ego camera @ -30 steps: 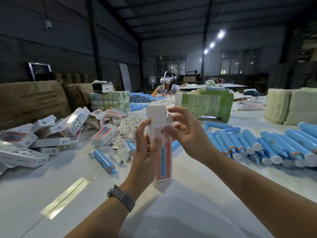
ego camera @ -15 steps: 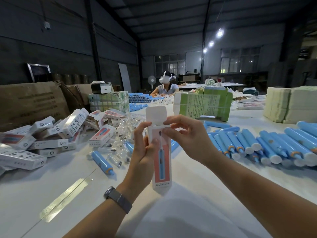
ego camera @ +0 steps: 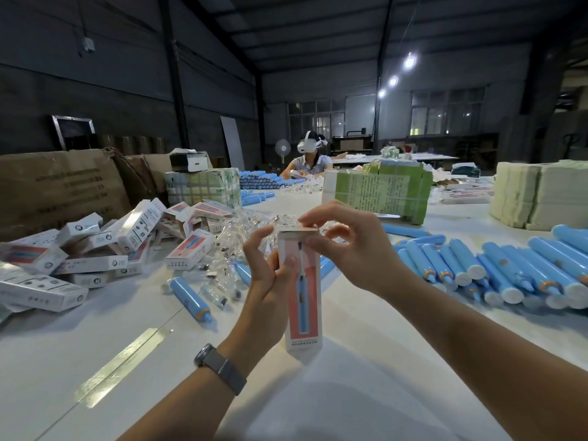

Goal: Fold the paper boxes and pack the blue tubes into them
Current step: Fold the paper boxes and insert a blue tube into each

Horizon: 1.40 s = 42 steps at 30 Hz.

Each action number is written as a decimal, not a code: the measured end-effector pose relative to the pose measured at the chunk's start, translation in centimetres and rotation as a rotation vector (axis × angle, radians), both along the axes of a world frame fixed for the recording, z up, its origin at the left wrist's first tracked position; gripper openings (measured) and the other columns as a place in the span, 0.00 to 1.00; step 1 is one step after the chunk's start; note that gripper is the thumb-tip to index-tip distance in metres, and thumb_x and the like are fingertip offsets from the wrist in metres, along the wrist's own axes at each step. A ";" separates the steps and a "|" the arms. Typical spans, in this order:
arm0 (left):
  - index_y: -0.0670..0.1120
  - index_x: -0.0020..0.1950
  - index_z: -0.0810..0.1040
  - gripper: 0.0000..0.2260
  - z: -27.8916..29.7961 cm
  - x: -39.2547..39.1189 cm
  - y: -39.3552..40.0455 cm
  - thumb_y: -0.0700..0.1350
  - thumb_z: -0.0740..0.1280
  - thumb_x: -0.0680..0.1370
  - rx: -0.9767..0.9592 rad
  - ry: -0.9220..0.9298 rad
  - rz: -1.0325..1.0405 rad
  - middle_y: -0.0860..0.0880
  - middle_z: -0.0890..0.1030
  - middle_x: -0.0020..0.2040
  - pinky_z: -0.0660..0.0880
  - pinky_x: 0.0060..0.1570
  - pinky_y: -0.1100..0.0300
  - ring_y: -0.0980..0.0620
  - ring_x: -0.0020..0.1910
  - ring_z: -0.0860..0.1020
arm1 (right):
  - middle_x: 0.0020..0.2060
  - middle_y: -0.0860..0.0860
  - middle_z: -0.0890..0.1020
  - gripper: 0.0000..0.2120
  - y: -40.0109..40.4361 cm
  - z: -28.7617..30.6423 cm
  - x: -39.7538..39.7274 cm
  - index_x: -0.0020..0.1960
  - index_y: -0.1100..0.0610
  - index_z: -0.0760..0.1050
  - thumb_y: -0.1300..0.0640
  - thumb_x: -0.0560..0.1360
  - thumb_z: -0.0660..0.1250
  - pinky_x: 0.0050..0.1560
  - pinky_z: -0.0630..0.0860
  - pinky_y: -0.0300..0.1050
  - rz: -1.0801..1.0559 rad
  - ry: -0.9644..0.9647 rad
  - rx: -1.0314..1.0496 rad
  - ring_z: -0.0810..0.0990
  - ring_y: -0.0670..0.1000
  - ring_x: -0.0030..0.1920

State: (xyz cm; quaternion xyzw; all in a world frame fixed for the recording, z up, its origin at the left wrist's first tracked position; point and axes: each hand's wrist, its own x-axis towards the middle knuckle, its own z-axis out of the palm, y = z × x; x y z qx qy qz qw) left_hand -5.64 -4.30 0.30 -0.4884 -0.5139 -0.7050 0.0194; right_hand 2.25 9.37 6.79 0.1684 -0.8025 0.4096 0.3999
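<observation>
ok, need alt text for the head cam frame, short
A person's left hand grips an upright paper box above a white table while the right hand presses its top flap down. Loose blue tubes lie to the right and finished boxes are piled to the left; another worker sits opposite.

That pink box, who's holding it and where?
The left hand grips the paper box round its upper left side; the right hand pinches its folded top flap.

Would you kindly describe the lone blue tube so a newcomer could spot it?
Start at the heap of finished boxes on the table's left. Just right of it, one blue tube lies alone on the bare white table, while the others crowd together on the right.
</observation>
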 end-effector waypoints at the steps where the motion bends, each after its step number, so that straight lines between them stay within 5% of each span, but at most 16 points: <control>1: 0.71 0.59 0.63 0.18 0.0 0.0 0.0 0.46 0.58 0.81 0.002 -0.015 -0.001 0.54 0.81 0.49 0.80 0.46 0.57 0.53 0.47 0.81 | 0.47 0.47 0.82 0.11 0.0 0.0 0.0 0.50 0.50 0.81 0.66 0.73 0.72 0.45 0.77 0.41 0.004 -0.007 0.007 0.80 0.49 0.50; 8: 0.68 0.59 0.65 0.15 0.2 0.5 0.1 0.46 0.56 0.82 -0.023 0.069 0.014 0.51 0.79 0.50 0.79 0.42 0.61 0.56 0.45 0.81 | 0.44 0.53 0.79 0.05 -0.4 0.5 0.5 0.41 0.55 0.80 0.61 0.73 0.74 0.45 0.77 0.41 0.026 -0.030 -0.060 0.79 0.50 0.46; 14: 0.68 0.62 0.64 0.16 0.1 0.3 0.2 0.46 0.56 0.82 -0.038 0.103 0.043 0.52 0.80 0.53 0.79 0.45 0.57 0.51 0.50 0.82 | 0.44 0.48 0.77 0.06 -1.1 0.8 0.7 0.49 0.53 0.82 0.61 0.74 0.73 0.46 0.78 0.48 -0.098 -0.074 0.082 0.78 0.47 0.47; 24: 0.75 0.66 0.57 0.19 -0.1 0.4 0.5 0.52 0.55 0.82 -0.089 0.137 0.109 0.54 0.79 0.57 0.81 0.49 0.54 0.50 0.53 0.83 | 0.39 0.50 0.76 0.06 -1.7 1.4 0.9 0.44 0.56 0.84 0.66 0.72 0.73 0.39 0.75 0.56 -0.142 -0.061 0.019 0.77 0.53 0.42; 27: 0.76 0.67 0.56 0.20 -0.1 0.4 0.4 0.52 0.55 0.82 -0.094 0.157 0.113 0.49 0.79 0.57 0.81 0.50 0.51 0.49 0.53 0.82 | 0.41 0.51 0.79 0.04 -1.5 1.9 1.0 0.44 0.58 0.83 0.66 0.73 0.72 0.43 0.78 0.56 -0.155 -0.078 0.018 0.79 0.51 0.43; 35: 0.79 0.69 0.51 0.22 -0.1 0.6 0.1 0.55 0.54 0.82 -0.114 0.214 0.084 0.63 0.79 0.57 0.80 0.52 0.58 0.53 0.56 0.81 | 0.40 0.52 0.81 0.04 -0.8 3.7 1.7 0.45 0.53 0.83 0.61 0.73 0.74 0.49 0.78 0.53 -0.195 -0.137 0.232 0.79 0.51 0.42; 42: 0.77 0.67 0.56 0.20 0.0 0.7 0.0 0.54 0.54 0.82 -0.115 0.222 0.082 0.60 0.78 0.56 0.80 0.48 0.59 0.51 0.54 0.81 | 0.41 0.52 0.80 0.06 -0.1 4.4 2.3 0.45 0.53 0.84 0.63 0.74 0.73 0.52 0.78 0.52 -0.148 -0.192 0.254 0.80 0.52 0.44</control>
